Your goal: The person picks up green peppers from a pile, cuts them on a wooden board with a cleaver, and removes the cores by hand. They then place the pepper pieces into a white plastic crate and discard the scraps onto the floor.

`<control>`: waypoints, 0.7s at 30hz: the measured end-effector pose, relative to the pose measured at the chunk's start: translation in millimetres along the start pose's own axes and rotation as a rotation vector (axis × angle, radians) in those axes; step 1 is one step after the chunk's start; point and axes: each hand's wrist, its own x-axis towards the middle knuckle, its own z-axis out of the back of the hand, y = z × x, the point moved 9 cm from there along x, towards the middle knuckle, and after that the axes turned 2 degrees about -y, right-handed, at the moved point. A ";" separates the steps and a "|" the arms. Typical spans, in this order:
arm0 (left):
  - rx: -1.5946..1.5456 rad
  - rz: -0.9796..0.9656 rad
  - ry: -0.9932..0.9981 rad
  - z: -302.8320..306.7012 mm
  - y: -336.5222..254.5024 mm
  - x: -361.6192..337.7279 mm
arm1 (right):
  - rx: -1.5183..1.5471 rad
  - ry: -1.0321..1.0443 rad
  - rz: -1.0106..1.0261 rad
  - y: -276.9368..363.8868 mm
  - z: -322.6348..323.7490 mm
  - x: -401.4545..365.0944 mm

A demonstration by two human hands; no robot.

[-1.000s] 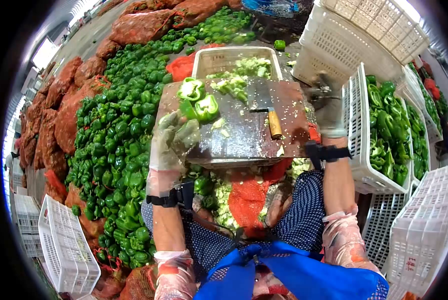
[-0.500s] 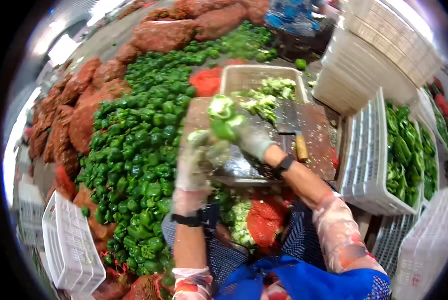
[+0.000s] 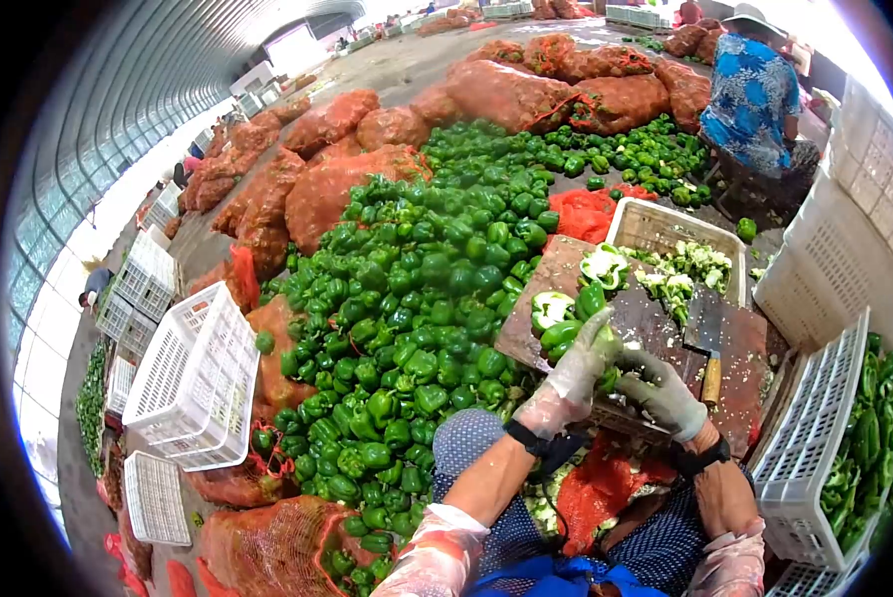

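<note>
My gloved left hand (image 3: pixel 584 366) is at the near edge of the brown cutting board (image 3: pixel 541 274), its fingers curled beside pieces of green pepper. Close on its right, my gloved right hand (image 3: pixel 663 393) has bent fingers turned toward the left one. A bit of green shows between the two hands, but who holds it is unclear. Cut pepper pieces (image 3: pixel 604 267) lie on the board's left part. The cleaver (image 3: pixel 704 318), with its wooden handle, rests at the right, by pale pepper cores (image 3: pixel 700 261) in and beside a cream tray (image 3: pixel 656 221).
A large heap of green peppers (image 3: pixel 407 298) spreads to the left. Red mesh sacks (image 3: pixel 506 95) lie behind it. White crates (image 3: pixel 196 373) stand at left; another crate (image 3: pixel 815 448) at right holds cut peppers. A person in blue (image 3: pixel 752 99) sits at the upper right.
The view has swung left and up, so the scene sits farther right. The pepper pieces that were between my hands now lie on the board, and my hands are nearer its front edge.
</note>
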 end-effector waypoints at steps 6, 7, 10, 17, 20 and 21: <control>0.306 -0.033 -0.015 -13.2 1.2 1.0 | -0.803 -0.236 0.398 21.6 -3.1 -12.8; 0.232 -0.028 -0.080 -17.0 -3.0 -4.6 | -0.824 -0.253 0.380 28.4 -5.5 -14.8; 0.232 0.055 -0.087 -17.7 -12.3 -3.5 | -0.777 -0.396 0.466 27.2 -5.0 -11.6; -0.358 -0.007 0.065 -34.0 -2.0 8.0 | 0.376 -0.382 0.063 8.7 63.4 -3.7; -0.444 0.011 0.141 -44.3 -8.1 0.9 | -0.749 -0.573 0.414 29.8 87.7 -9.7; -0.325 -0.061 -0.012 -35.7 -8.0 4.1 | -0.687 -0.497 0.329 24.1 87.6 -8.1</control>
